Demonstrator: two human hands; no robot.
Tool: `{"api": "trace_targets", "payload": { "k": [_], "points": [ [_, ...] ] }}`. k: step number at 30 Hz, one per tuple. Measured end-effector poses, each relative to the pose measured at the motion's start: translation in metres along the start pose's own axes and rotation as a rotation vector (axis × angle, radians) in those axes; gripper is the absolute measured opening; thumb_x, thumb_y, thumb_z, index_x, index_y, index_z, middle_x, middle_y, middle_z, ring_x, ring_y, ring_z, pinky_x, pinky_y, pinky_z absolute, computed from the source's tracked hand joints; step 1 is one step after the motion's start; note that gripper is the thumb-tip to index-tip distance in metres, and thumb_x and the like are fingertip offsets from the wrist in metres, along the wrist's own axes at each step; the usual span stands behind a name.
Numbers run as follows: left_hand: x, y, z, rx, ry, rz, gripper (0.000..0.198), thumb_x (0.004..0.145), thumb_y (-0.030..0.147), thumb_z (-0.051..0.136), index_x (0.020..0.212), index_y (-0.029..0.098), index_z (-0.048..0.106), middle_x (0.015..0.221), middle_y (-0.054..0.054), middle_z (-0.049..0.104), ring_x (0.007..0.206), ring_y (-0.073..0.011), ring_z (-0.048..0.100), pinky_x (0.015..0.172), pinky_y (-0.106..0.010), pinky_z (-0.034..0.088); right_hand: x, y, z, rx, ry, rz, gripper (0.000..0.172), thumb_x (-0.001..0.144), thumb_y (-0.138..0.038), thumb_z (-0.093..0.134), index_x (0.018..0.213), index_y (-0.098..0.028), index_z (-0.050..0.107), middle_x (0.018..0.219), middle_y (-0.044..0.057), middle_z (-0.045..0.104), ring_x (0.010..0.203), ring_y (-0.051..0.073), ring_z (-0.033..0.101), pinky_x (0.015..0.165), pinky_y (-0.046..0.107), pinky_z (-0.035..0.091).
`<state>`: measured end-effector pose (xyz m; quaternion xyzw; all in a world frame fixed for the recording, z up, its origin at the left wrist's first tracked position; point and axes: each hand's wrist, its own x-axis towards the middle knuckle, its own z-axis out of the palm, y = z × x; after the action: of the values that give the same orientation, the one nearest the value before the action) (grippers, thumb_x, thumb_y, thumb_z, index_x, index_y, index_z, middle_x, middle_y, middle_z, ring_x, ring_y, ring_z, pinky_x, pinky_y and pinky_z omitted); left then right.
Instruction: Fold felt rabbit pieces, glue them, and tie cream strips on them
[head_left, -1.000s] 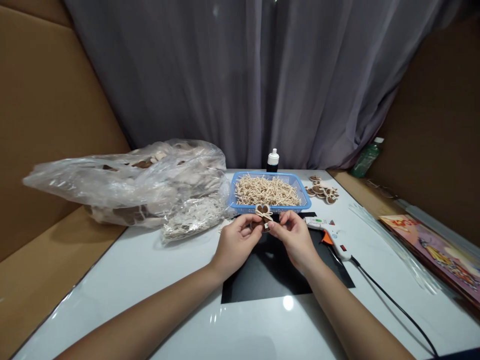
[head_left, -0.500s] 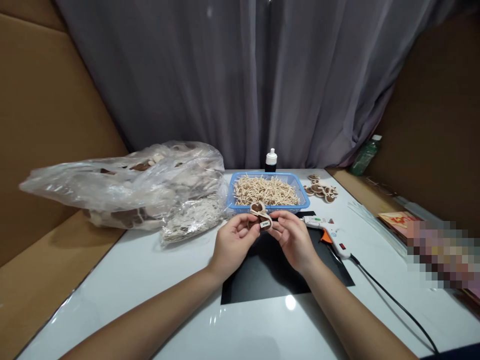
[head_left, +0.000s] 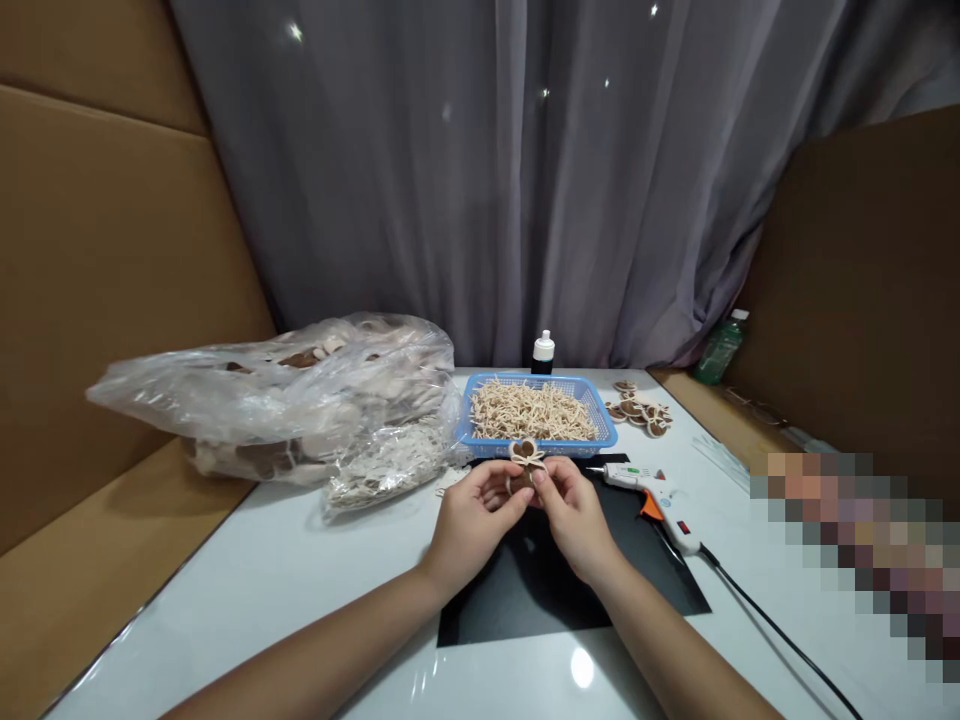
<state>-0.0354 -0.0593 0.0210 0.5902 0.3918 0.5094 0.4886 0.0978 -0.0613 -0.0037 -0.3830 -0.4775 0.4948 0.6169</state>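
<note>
Between my two hands is a small brown felt ornament [head_left: 523,452] with a cream edge and a cream string bow across its middle. My left hand [head_left: 474,512] pinches it from the left, thumb on its front and fingers behind. From the other side my right hand [head_left: 576,515] closes on it too, its thumb pressed on the front below the bow. The ornament's lower part is mostly hidden by the thumbs. Under the hands lies a black mat [head_left: 517,590]. Just beyond them stands a blue basket [head_left: 611,437] of cream string bows [head_left: 532,410].
A white glue gun [head_left: 637,477] with an orange trigger lies right of my hands, its black cord [head_left: 780,625] trailing to the front. More brown ornaments [head_left: 641,412] are piled behind it. Plastic bags [head_left: 322,400] fill the left; a white-capped bottle [head_left: 543,352] stands behind the basket.
My right thumb has come onto the front of the ornament, covering the small white label seen there before. The view has tilted up, so everything sits lower in the picture.
</note>
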Motion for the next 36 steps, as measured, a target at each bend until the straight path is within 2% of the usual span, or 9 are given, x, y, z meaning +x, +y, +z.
{"api": "trace_targets", "payload": {
  "k": [4, 7, 12, 15, 21, 30, 36],
  "points": [
    [0.006, -0.002, -0.004, 0.021, 0.018, -0.011, 0.016, 0.070, 0.024, 0.069, 0.082, 0.016, 0.061, 0.080, -0.001, 0.067, 0.077, -0.0140, 0.064, 0.073, -0.025, 0.054, -0.001, -0.005, 0.001, 0.142, -0.077, 0.101, 0.026, 0.072, -0.044, 0.066, 0.071, -0.019, 0.057, 0.082, 0.001, 0.051, 0.080, 0.016, 0.053, 0.079, 0.033, 0.051],
    [0.008, -0.003, -0.005, -0.023, 0.004, -0.047, 0.016, 0.069, 0.024, 0.069, 0.081, 0.016, 0.061, 0.080, -0.001, 0.066, 0.078, -0.0139, 0.064, 0.074, -0.025, 0.052, -0.001, -0.009, 0.001, 0.206, -0.083, 0.177, 0.029, 0.067, -0.043, 0.071, 0.069, -0.018, 0.055, 0.074, -0.001, 0.053, 0.073, 0.013, 0.054, 0.075, 0.031, 0.051],
    [0.010, -0.004, -0.006, -0.117, -0.024, -0.140, 0.015, 0.070, 0.023, 0.067, 0.080, 0.015, 0.060, 0.078, 0.000, 0.066, 0.075, -0.0121, 0.063, 0.073, -0.024, 0.051, -0.002, -0.012, -0.001, 0.239, -0.121, 0.262, 0.030, 0.067, -0.041, 0.072, 0.071, -0.016, 0.055, 0.073, 0.000, 0.058, 0.072, 0.012, 0.057, 0.068, 0.029, 0.052],
    [0.011, -0.005, -0.007, -0.117, -0.011, -0.139, 0.012, 0.071, 0.021, 0.065, 0.079, 0.015, 0.059, 0.076, 0.000, 0.066, 0.074, -0.0122, 0.063, 0.071, -0.024, 0.051, -0.003, -0.012, -0.003, 0.248, -0.136, 0.285, 0.029, 0.067, -0.039, 0.072, 0.069, -0.015, 0.056, 0.075, 0.001, 0.060, 0.073, 0.013, 0.058, 0.067, 0.029, 0.053],
    [0.011, -0.004, -0.009, -0.052, -0.036, -0.074, 0.018, 0.068, 0.024, 0.068, 0.080, 0.016, 0.058, 0.078, 0.000, 0.067, 0.074, -0.0139, 0.065, 0.072, -0.026, 0.053, -0.003, -0.013, -0.001, 0.225, -0.103, 0.288, 0.031, 0.066, -0.043, 0.072, 0.071, -0.016, 0.058, 0.073, 0.000, 0.057, 0.070, 0.012, 0.055, 0.059, 0.027, 0.055],
    [0.010, -0.007, -0.007, 0.015, 0.014, -0.008, 0.016, 0.069, 0.025, 0.067, 0.078, 0.016, 0.058, 0.075, 0.000, 0.065, 0.070, -0.0133, 0.065, 0.068, -0.024, 0.054, -0.003, -0.016, -0.001, 0.185, -0.110, 0.285, 0.028, 0.067, -0.040, 0.072, 0.072, -0.016, 0.059, 0.071, 0.000, 0.054, 0.069, 0.012, 0.053, 0.055, 0.025, 0.056],
    [0.004, -0.004, -0.004, 0.017, -0.023, 0.007, 0.013, 0.072, 0.023, 0.065, 0.081, 0.018, 0.058, 0.076, 0.001, 0.065, 0.071, -0.0127, 0.065, 0.068, -0.023, 0.054, -0.005, -0.014, 0.004, 0.096, -0.065, 0.207, 0.029, 0.070, -0.044, 0.067, 0.074, -0.018, 0.057, 0.078, -0.001, 0.050, 0.070, 0.011, 0.050, 0.052, 0.024, 0.056]
  ]
}}
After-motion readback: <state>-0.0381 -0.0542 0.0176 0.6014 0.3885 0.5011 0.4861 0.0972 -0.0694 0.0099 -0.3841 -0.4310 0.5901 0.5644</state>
